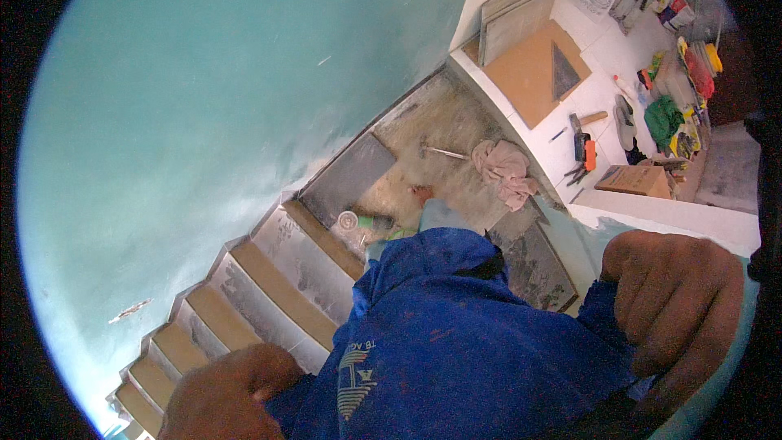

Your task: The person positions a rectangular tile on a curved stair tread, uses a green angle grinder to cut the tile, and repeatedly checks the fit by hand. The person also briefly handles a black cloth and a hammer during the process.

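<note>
Stretched between my two hands is a blue shirt (456, 334) with a pale printed emblem. My left hand (232, 391), at the lower left, is closed with its thumb against the fabric's left edge. The right hand (676, 301) makes a fist around a bunched part of the shirt at the lower right. Most of the fingertips are hidden by the knuckles. One of my bare feet (422, 194) and a pale trouser leg (440, 215) show beyond the cloth.
Stairs (244, 285) descend to the left beside a teal wall (204, 90). A hammer (444, 152), a pinkish rag (498, 167) and a green-and-white tool (358, 220) lie on the landing. The white-tiled floor (599, 73) at right holds cardboard (525, 73), a carton (635, 180) and hand tools (582, 147).
</note>
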